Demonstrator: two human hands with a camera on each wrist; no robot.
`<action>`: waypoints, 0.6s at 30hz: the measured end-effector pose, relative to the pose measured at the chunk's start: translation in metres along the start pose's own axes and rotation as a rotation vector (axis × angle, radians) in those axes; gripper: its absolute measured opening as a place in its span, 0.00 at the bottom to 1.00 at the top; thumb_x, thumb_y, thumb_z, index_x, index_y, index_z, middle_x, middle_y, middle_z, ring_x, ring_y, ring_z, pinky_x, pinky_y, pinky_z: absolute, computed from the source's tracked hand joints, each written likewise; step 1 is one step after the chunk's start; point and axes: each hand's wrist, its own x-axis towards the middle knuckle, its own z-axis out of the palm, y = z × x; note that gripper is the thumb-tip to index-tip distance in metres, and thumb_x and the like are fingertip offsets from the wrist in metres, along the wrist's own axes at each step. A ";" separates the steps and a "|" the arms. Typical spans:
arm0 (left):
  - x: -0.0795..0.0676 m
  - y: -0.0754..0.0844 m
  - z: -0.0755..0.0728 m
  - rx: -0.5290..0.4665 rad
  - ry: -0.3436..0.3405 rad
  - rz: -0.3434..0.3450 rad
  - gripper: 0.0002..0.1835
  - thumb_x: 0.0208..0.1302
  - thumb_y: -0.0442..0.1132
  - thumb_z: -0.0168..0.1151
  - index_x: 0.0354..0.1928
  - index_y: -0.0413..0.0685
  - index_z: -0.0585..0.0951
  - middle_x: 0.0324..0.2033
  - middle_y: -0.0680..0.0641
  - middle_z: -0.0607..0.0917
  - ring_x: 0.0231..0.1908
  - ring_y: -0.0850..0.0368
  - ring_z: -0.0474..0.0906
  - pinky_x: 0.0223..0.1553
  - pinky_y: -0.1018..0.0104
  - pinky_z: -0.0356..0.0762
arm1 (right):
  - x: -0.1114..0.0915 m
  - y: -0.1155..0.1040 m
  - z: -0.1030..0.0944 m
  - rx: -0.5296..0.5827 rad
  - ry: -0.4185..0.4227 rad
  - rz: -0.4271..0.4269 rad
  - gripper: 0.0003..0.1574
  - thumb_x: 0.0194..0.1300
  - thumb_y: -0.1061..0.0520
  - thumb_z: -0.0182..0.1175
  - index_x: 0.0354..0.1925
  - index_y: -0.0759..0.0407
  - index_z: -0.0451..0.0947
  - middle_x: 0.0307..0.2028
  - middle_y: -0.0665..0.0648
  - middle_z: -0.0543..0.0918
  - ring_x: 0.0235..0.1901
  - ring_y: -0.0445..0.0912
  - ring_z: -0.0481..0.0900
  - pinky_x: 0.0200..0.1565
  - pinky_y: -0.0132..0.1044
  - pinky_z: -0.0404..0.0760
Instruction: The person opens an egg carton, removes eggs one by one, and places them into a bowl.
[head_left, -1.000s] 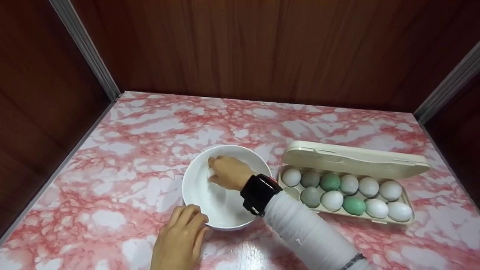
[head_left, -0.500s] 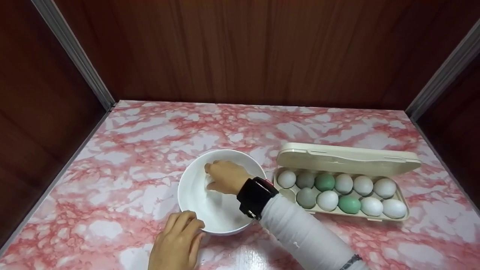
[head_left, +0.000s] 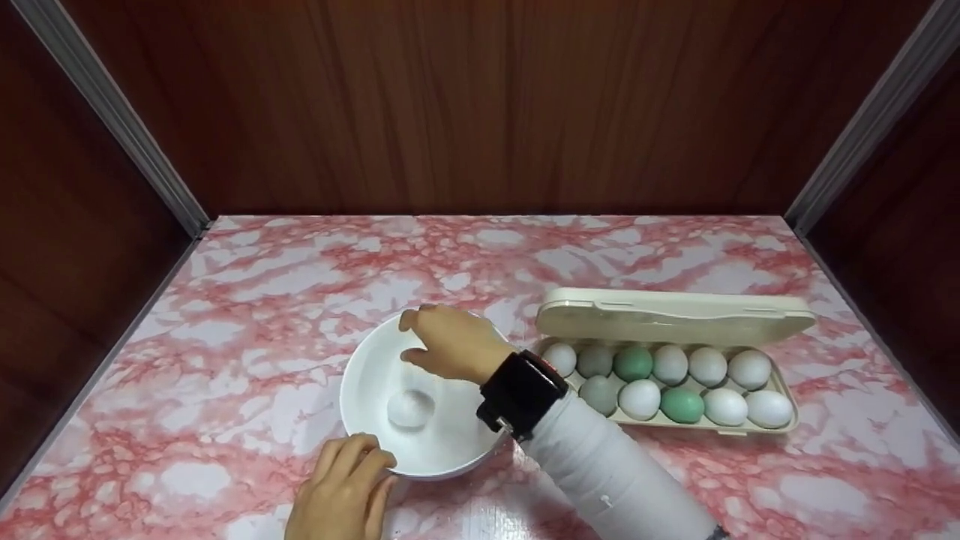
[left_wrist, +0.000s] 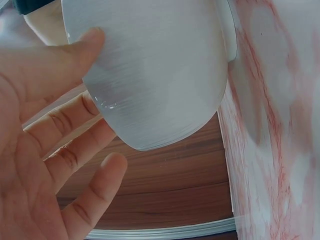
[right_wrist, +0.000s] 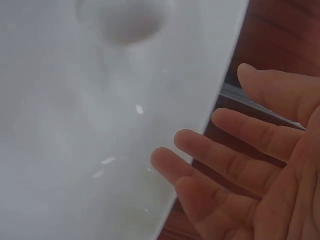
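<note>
A white bowl (head_left: 365, 379) stands on the table, and one white egg (head_left: 410, 409) lies in it towards its near left side. My left hand (head_left: 341, 487) holds the bowl's near left rim; in the left wrist view its thumb (left_wrist: 92, 42) lies on the outer wall and fingers reach past the rim. Over the far part of the bowl is my right hand (head_left: 457, 345), fingers spread and holding nothing. The right wrist view shows those fingers (right_wrist: 200, 150) apart from the egg (right_wrist: 131, 20).
Right of the bowl, a cream egg carton (head_left: 675, 315) with its lid up holds white, greyish and green eggs (head_left: 682, 405). My right forearm covers its near left corner. Dark wood panels (head_left: 480, 112) bound the pink marbled table (head_left: 225, 300).
My right hand has let go of the egg, which now lies in the bowl, and has risen with its fingers opened. My left hand stays at the rim. The head view has tilted up slightly.
</note>
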 end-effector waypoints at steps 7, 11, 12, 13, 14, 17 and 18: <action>-0.002 0.001 0.001 0.008 -0.035 -0.058 0.12 0.47 0.36 0.76 0.31 0.56 0.81 0.41 0.55 0.82 0.42 0.56 0.74 0.30 0.64 0.83 | -0.020 0.008 -0.023 0.146 0.100 -0.038 0.24 0.70 0.49 0.61 0.60 0.58 0.76 0.57 0.57 0.82 0.53 0.50 0.82 0.51 0.45 0.84; -0.001 0.000 0.000 0.007 -0.042 -0.049 0.11 0.48 0.37 0.75 0.31 0.57 0.81 0.41 0.55 0.81 0.42 0.57 0.73 0.32 0.63 0.84 | -0.035 0.016 -0.034 0.163 0.170 -0.041 0.23 0.70 0.50 0.62 0.59 0.58 0.77 0.55 0.57 0.84 0.54 0.50 0.82 0.55 0.45 0.82; 0.000 0.000 0.000 0.008 -0.040 -0.043 0.11 0.48 0.36 0.75 0.31 0.57 0.81 0.41 0.54 0.81 0.42 0.57 0.73 0.32 0.63 0.84 | -0.039 0.018 -0.036 0.164 0.185 -0.037 0.23 0.70 0.50 0.62 0.59 0.57 0.77 0.55 0.57 0.84 0.54 0.50 0.82 0.55 0.46 0.82; -0.001 -0.001 0.001 0.009 -0.040 -0.037 0.11 0.48 0.37 0.75 0.31 0.57 0.81 0.41 0.54 0.81 0.42 0.57 0.73 0.33 0.64 0.84 | -0.042 0.020 -0.038 0.164 0.203 -0.035 0.23 0.70 0.50 0.62 0.59 0.57 0.77 0.54 0.57 0.84 0.55 0.50 0.82 0.55 0.46 0.82; -0.001 -0.001 0.001 0.010 -0.040 -0.032 0.11 0.48 0.37 0.75 0.31 0.57 0.81 0.41 0.54 0.81 0.42 0.57 0.73 0.33 0.64 0.84 | -0.046 0.023 -0.040 0.161 0.220 -0.032 0.22 0.70 0.50 0.62 0.58 0.57 0.78 0.54 0.56 0.84 0.54 0.50 0.82 0.55 0.46 0.83; -0.001 -0.002 0.002 0.011 -0.040 -0.025 0.12 0.47 0.36 0.76 0.31 0.57 0.81 0.41 0.53 0.82 0.42 0.56 0.74 0.34 0.63 0.85 | -0.056 0.031 -0.042 0.156 0.264 -0.025 0.22 0.69 0.49 0.62 0.57 0.57 0.79 0.53 0.55 0.85 0.53 0.50 0.83 0.54 0.46 0.83; -0.001 -0.002 0.002 0.012 -0.035 -0.021 0.13 0.46 0.35 0.76 0.31 0.56 0.81 0.41 0.52 0.82 0.42 0.56 0.74 0.34 0.63 0.85 | -0.059 0.034 -0.043 0.156 0.274 -0.024 0.21 0.70 0.50 0.62 0.57 0.57 0.79 0.53 0.55 0.85 0.52 0.50 0.83 0.54 0.46 0.84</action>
